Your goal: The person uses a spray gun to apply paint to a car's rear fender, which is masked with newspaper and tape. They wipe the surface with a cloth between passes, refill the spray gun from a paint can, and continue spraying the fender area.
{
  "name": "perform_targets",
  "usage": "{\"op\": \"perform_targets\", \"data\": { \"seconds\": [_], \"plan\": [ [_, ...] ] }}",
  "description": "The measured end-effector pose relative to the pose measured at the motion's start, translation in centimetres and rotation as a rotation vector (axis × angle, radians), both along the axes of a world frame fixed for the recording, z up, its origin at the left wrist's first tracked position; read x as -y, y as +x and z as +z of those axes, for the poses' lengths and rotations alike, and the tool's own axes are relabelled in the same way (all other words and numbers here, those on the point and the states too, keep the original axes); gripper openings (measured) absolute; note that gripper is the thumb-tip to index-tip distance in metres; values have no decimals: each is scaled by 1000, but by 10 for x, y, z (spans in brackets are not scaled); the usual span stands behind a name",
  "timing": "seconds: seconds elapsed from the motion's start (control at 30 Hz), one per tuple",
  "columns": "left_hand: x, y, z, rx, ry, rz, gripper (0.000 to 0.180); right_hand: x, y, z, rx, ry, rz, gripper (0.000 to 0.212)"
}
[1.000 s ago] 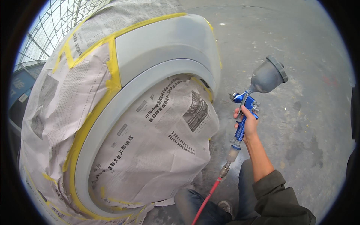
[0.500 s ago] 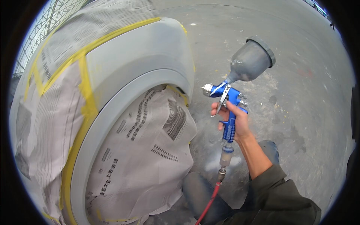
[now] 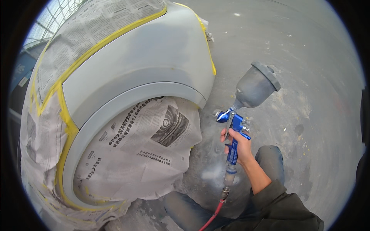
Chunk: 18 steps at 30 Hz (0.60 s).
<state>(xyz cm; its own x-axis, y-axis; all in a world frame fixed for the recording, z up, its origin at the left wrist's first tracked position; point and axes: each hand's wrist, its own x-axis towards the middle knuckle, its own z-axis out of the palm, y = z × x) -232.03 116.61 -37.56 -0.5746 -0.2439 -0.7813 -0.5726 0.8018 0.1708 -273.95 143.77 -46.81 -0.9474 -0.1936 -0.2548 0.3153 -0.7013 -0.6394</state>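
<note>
My right hand (image 3: pixel 242 148) is closed round the grip of a blue spray gun (image 3: pixel 234 125), with fingers at its trigger. A translucent grey paint cup (image 3: pixel 252 89) with a dark lid tops the gun, tilted to the right. From the handle's foot a clear filter (image 3: pixel 230 177) leads to a red air hose (image 3: pixel 214 216). The gun's nozzle points left, toward a car fender (image 3: pixel 154 54) in pale grey, and stands apart from it. Below the fender's arch, newspaper (image 3: pixel 135 154) covers the wheel opening. No part of my left hand shows.
Yellow masking tape (image 3: pixel 111 37) edges the fender, holding newspaper (image 3: pixel 92 27) over the car body above it. The grey concrete floor (image 3: pixel 308 115) spreads to the right, with stains and a whitish patch near the hose. My bent knees (image 3: pixel 269 158) frame the gun's lower end.
In the view, the spray gun and my right hand sit lower than before. The fender appears shifted, with more of its right edge showing. My grip on the gun stays.
</note>
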Motion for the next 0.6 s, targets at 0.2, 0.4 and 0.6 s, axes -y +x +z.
{"op": "perform_targets", "data": {
  "seconds": [0.2,0.4,0.6],
  "plan": [
    [-68,21,16,23,-193,-10,21,-12,-27,-2,-12,-12,68,22],
    [-126,-13,52,30,-169,159,23,-31,-59,0,38,202,-36,22],
    [-150,-29,63,-31,-152,157,23,-48,-61,55,-84,102,116,22]
  ]
}}
